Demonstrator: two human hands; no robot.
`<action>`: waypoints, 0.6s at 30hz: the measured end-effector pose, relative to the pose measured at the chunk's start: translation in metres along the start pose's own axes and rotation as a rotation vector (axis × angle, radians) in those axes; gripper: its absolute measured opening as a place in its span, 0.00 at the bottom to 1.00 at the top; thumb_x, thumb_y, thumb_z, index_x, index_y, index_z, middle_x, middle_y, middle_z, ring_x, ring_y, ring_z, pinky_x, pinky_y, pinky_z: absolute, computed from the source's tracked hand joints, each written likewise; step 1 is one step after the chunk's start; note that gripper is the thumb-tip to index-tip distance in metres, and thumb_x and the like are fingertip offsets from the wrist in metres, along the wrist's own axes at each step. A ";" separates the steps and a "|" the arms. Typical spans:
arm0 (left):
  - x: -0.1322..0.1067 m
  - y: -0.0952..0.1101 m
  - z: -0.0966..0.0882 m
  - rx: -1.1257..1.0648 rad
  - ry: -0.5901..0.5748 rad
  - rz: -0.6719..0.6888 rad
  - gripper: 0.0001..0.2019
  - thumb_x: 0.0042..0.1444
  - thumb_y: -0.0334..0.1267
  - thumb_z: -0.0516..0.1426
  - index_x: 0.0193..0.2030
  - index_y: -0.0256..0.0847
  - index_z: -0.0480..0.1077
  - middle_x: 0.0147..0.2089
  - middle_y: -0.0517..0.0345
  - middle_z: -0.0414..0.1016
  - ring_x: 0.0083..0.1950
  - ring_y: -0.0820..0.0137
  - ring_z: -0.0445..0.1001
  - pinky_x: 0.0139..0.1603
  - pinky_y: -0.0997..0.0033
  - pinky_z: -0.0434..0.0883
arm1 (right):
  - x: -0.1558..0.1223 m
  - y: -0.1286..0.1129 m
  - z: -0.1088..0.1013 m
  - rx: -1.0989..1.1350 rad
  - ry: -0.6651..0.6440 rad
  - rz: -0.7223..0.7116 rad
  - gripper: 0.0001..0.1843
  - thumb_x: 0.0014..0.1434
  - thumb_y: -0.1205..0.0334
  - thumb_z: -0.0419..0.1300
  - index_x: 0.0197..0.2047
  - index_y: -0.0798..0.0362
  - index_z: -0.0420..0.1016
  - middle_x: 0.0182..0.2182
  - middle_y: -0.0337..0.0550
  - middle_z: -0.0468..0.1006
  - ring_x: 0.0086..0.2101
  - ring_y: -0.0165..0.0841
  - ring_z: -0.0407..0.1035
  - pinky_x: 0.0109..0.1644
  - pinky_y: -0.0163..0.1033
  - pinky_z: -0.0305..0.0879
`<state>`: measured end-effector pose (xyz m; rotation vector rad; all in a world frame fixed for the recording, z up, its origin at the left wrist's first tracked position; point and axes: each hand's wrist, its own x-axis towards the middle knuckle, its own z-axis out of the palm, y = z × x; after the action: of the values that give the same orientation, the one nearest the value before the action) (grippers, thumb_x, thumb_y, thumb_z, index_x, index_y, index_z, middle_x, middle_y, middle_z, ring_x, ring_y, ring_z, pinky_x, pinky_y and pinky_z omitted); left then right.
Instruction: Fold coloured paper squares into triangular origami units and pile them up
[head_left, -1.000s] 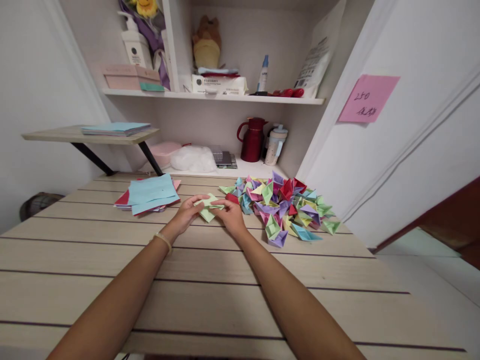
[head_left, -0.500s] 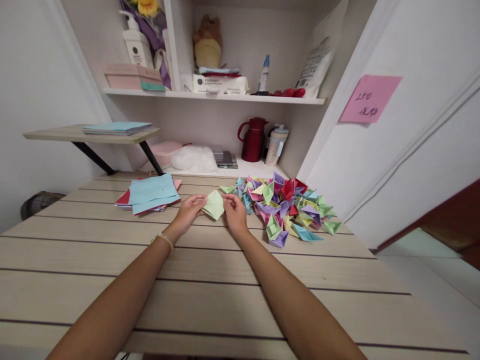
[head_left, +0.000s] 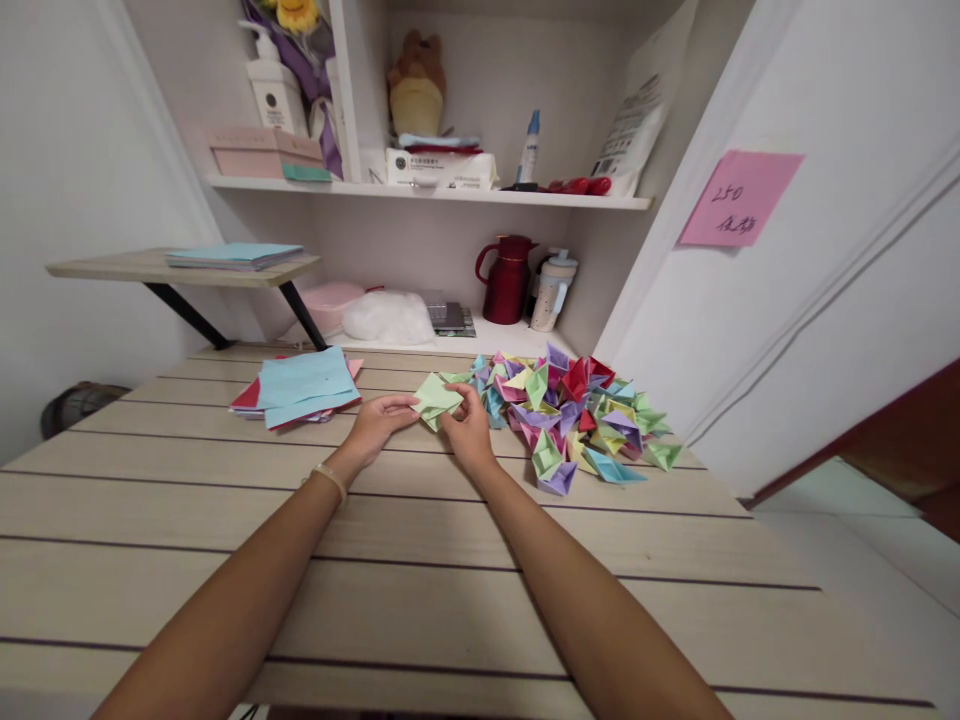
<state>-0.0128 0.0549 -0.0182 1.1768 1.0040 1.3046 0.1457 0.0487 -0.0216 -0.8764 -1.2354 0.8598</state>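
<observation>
A pale green sheet of folded paper [head_left: 435, 396] is held between my two hands, just above the slatted table [head_left: 420, 590]. My left hand [head_left: 379, 425] pinches its left corner between thumb and fingers. At the right edge, my right hand [head_left: 468, 428] grips the paper, with the thumb low and the fingers on top. Right of my right hand lies a heap of folded paper boats [head_left: 551, 410] in many colours. To the left of my left hand sits a stack of coloured paper sheets [head_left: 307, 385], light blue on top.
A small raised stand [head_left: 112, 265] holds more paper [head_left: 232, 256] at the back left. Behind the table, a shelf carries a red jug [head_left: 508, 280], a tumbler [head_left: 553, 290] and a white plastic bag [head_left: 388, 318]. A pink note [head_left: 741, 198] is on the right wall.
The green paper has tilted from a flat upright diamond, and a flap now stands out toward the right. My right hand's fingers have shifted slightly over its edge.
</observation>
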 end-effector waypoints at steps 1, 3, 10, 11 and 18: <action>0.000 0.001 0.000 -0.005 0.001 -0.001 0.21 0.35 0.36 0.68 0.39 0.32 0.74 0.39 0.48 0.78 0.39 0.67 0.76 0.50 0.63 0.68 | 0.000 0.000 0.000 -0.032 -0.018 0.027 0.17 0.44 0.65 0.59 0.41 0.53 0.71 0.25 0.35 0.69 0.23 0.27 0.59 0.27 0.31 0.57; -0.001 0.002 0.001 -0.023 -0.003 0.001 0.22 0.34 0.35 0.68 0.40 0.33 0.74 0.38 0.48 0.78 0.39 0.67 0.76 0.49 0.63 0.68 | -0.001 -0.001 -0.001 -0.069 -0.044 0.089 0.14 0.46 0.59 0.61 0.38 0.53 0.74 0.18 0.32 0.64 0.20 0.27 0.56 0.24 0.32 0.54; -0.005 0.008 0.005 -0.066 -0.087 -0.004 0.22 0.37 0.35 0.68 0.42 0.34 0.73 0.42 0.48 0.78 0.42 0.67 0.75 0.49 0.64 0.69 | 0.002 0.005 -0.002 -0.015 0.005 0.116 0.18 0.50 0.48 0.58 0.35 0.55 0.74 0.24 0.39 0.72 0.23 0.30 0.62 0.28 0.34 0.60; -0.005 0.009 0.005 -0.082 -0.104 -0.009 0.20 0.39 0.36 0.67 0.42 0.34 0.73 0.41 0.49 0.78 0.42 0.66 0.75 0.49 0.64 0.69 | 0.002 0.007 -0.001 -0.023 0.030 0.103 0.18 0.50 0.49 0.58 0.37 0.55 0.74 0.27 0.40 0.74 0.25 0.30 0.64 0.29 0.35 0.61; -0.004 0.007 0.006 -0.089 -0.077 -0.010 0.16 0.43 0.39 0.65 0.39 0.34 0.72 0.36 0.51 0.78 0.38 0.68 0.76 0.44 0.66 0.72 | 0.001 0.009 -0.002 -0.052 0.054 0.032 0.20 0.52 0.56 0.56 0.47 0.55 0.71 0.33 0.43 0.75 0.28 0.32 0.66 0.31 0.35 0.63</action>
<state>-0.0081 0.0496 -0.0105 1.1441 0.8858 1.2737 0.1471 0.0531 -0.0294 -0.9581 -1.2041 0.8270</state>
